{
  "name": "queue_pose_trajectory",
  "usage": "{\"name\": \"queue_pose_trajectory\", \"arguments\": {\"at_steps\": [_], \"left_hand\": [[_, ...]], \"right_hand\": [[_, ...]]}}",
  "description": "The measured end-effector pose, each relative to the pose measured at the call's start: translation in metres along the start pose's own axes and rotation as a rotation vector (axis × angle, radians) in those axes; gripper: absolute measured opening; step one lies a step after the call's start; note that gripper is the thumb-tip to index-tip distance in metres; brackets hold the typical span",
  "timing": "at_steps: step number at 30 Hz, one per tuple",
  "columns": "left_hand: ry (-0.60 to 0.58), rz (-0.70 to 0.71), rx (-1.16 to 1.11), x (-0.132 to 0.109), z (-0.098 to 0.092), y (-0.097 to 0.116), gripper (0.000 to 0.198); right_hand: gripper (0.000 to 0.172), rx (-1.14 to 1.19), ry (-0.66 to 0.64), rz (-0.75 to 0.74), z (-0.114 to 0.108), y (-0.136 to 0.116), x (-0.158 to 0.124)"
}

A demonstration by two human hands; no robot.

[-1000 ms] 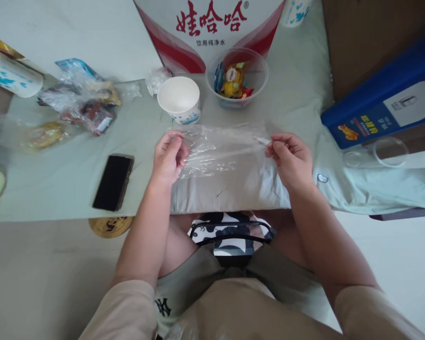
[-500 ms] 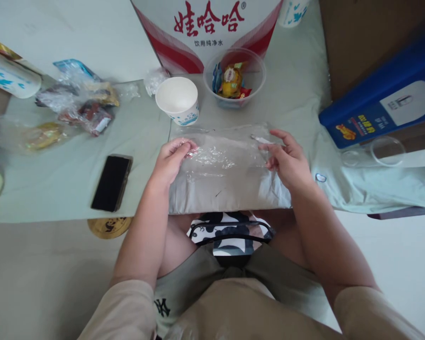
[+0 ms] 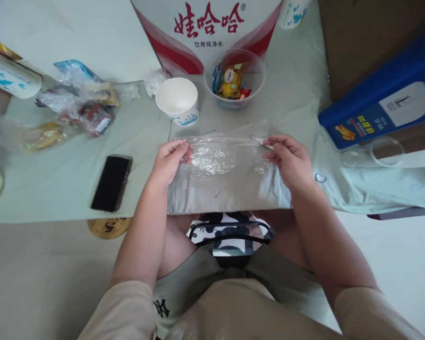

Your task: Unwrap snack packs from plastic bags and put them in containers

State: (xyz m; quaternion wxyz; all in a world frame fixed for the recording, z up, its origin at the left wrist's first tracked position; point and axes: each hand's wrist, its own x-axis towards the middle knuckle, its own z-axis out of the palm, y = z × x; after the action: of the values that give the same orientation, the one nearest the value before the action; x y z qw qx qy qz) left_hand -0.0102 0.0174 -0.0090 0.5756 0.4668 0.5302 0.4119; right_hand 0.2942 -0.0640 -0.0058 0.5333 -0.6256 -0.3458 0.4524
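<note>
Clear plastic film (image 3: 216, 160), near side of paper cup (image 3: 184, 115); left hand (image 3: 168, 161) pinches one end, right hand (image 3: 291, 160) the other.

Between the left hand (image 3: 169, 163) and right hand (image 3: 293, 161) is plastic film (image 3: 216, 160), with a cup (image 3: 182, 113) behind it. A bowl (image 3: 257, 82) stands right of the cup.

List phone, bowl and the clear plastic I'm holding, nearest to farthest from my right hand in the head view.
1. Clear plastic, pinched in the right hand.
2. Bowl, ahead and leftward.
3. Phone, left, beyond the left hand.
</note>
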Motion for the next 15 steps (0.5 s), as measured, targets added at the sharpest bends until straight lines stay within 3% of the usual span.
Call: {"name": "queue_pose_trajectory", "arguments": {"at_steps": [3, 7, 11, 15], "left_hand": [[0.065, 0.018, 0.061, 0.001, -0.003, -0.001, 0.033], [0.008, 0.120, 0.071, 0.000, -0.006, -0.005, 0.024], [0.145, 0.304, 0.125, 0.002, -0.007, -0.011, 0.016], [0.271, 0.412, 0.210, 0.004, -0.008, -0.010, 0.022]], "right_hand": [[0.032, -0.018, -0.011, -0.061, -0.006, 0.004, 0.004], [0.051, -0.081, -0.152, -0.127, -0.014, 0.007, 0.005], [0.030, -0.337, -0.045, -0.201, -0.020, 0.006, 0.001], [0.016, -0.592, 0.101, -0.348, -0.023, 0.005, -0.002]]}}
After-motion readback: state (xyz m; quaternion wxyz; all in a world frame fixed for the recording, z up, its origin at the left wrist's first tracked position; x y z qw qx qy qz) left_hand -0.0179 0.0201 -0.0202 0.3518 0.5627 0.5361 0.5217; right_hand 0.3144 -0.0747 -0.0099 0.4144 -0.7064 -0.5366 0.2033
